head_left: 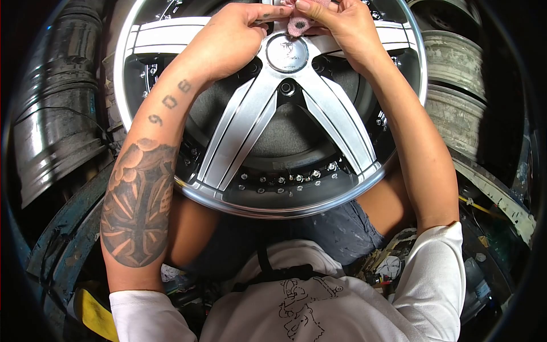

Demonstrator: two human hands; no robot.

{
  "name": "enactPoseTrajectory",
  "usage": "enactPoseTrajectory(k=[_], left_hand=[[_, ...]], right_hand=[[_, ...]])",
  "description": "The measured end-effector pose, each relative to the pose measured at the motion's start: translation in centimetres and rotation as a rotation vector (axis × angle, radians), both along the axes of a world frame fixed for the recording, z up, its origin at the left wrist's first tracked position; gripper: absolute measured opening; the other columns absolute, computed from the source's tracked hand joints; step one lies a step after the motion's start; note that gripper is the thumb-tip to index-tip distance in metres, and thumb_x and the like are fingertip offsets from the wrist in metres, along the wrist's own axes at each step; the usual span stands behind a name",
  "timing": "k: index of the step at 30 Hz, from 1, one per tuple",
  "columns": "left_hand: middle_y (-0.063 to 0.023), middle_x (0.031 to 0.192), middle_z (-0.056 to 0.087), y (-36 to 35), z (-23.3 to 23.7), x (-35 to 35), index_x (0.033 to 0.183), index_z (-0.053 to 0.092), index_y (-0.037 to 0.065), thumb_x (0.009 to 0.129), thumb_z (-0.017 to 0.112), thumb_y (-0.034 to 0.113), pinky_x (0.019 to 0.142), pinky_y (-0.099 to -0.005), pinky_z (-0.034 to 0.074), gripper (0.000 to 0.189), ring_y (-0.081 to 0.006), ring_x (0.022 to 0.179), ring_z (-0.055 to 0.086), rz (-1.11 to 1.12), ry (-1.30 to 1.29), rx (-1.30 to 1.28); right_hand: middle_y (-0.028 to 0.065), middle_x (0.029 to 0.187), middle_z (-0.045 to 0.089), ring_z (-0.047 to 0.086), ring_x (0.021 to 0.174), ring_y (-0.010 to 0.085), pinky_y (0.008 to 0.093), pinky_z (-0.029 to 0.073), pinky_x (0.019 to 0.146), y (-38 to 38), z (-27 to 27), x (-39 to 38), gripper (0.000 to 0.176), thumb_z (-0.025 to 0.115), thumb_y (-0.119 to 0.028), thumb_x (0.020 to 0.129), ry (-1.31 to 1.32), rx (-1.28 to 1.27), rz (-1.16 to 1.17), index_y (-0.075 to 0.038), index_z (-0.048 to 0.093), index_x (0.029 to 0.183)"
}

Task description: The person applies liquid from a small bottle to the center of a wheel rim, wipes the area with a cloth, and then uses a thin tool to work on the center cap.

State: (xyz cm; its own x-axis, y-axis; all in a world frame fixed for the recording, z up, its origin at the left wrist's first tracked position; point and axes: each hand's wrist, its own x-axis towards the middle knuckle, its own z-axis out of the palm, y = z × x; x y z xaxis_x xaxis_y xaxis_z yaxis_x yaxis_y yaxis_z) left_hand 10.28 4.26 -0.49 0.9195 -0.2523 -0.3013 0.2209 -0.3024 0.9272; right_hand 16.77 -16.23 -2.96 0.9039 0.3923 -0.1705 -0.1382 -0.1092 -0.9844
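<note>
A silver multi-spoke wheel rim (236,134) with a dark inner barrel lies in front of my body, its lower edge by my thighs. At its hub sits a round centre cap (287,53) with a logo and lettering. My right hand (347,25) pinches a folded pink cloth (300,24) between thumb and fingers, just above the cap. My left hand (236,37) rests over the left spokes, its index finger stretched out to the cloth's edge. Its other fingers are curled or partly hidden. The top of the rim is cut off by the frame.
Worn metal wheels are stacked on the left (57,125) and on the right (456,80). Blue-painted metal bars (68,228) run along the left side. Something yellow (94,313) lies at the lower left. Assorted clutter (393,262) surrounds my seat.
</note>
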Motion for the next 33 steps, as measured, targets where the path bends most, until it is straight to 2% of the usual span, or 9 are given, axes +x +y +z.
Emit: enactPoseTrajectory(k=[7, 19, 22, 26, 28, 33], left_hand=[[-0.0155, 0.128, 0.071, 0.2, -2.5, 0.6, 0.137, 0.065, 0.002, 0.097, 0.05, -0.003, 0.102, -0.0287, 0.047, 0.044, -0.0205, 0.117, 0.064, 0.033, -0.035, 0.001], [-0.0158, 0.131, 0.07, 0.2, -2.2, 0.5, 0.138, 0.064, 0.001, 0.096, 0.048, -0.006, 0.102, -0.0283, 0.047, 0.046, -0.0215, 0.119, 0.063, 0.032, -0.017, 0.021], [-0.0156, 0.131, 0.07, -0.4, -1.1, 0.6, 0.138, 0.064, 0.0, 0.095, 0.048, -0.006, 0.102, -0.0277, 0.047, 0.046, -0.0207, 0.119, 0.063, 0.055, 0.056, -0.02], [-0.0149, 0.13, 0.07, 0.0, -2.0, 0.5, 0.138, 0.063, 0.0, 0.095, 0.048, -0.006, 0.101, -0.027, 0.047, 0.046, -0.0193, 0.117, 0.063, 0.047, 0.015, -0.06], [-0.0147, 0.129, 0.071, -0.7, -0.2, 0.3, 0.138, 0.063, -0.001, 0.095, 0.049, -0.006, 0.101, -0.0269, 0.048, 0.046, -0.0189, 0.116, 0.064, 0.081, 0.059, -0.006], [-0.0147, 0.129, 0.071, 0.0, -0.5, 0.0, 0.138, 0.063, -0.001, 0.095, 0.049, -0.006, 0.101, -0.0264, 0.048, 0.046, -0.0187, 0.116, 0.064, 0.027, -0.001, -0.061]], right_hand=[[0.009, 0.104, 0.073, 0.072, 0.085, 0.0133, 0.0249, 0.06, 0.077, 0.1, 0.2, -0.1, 0.046, 0.071, -0.008, 0.095, -0.011, -0.009, 0.006, 0.002, 0.055, 0.138], [0.0094, 0.104, 0.073, 0.073, 0.085, 0.0137, 0.0261, 0.061, 0.077, -0.1, 0.0, 0.1, 0.046, 0.073, -0.011, 0.095, -0.033, -0.04, 0.012, 0.002, 0.056, 0.136], [0.0093, 0.103, 0.073, 0.073, 0.085, 0.0138, 0.0264, 0.061, 0.078, 0.1, 0.1, -0.1, 0.045, 0.074, -0.013, 0.095, -0.016, 0.0, -0.008, 0.002, 0.057, 0.135], [0.0091, 0.102, 0.072, 0.073, 0.085, 0.0144, 0.0267, 0.061, 0.078, -0.2, -0.4, 0.1, 0.047, 0.074, -0.013, 0.095, -0.015, 0.031, 0.03, 0.002, 0.056, 0.136], [0.0093, 0.102, 0.072, 0.073, 0.085, 0.0148, 0.027, 0.061, 0.077, -0.2, -0.3, 0.1, 0.048, 0.074, -0.013, 0.095, -0.022, 0.031, 0.027, 0.002, 0.055, 0.137], [0.0102, 0.102, 0.072, 0.073, 0.084, 0.015, 0.0272, 0.062, 0.077, 0.0, 0.4, -0.2, 0.05, 0.073, -0.012, 0.095, 0.026, 0.017, 0.025, 0.002, 0.053, 0.139]])
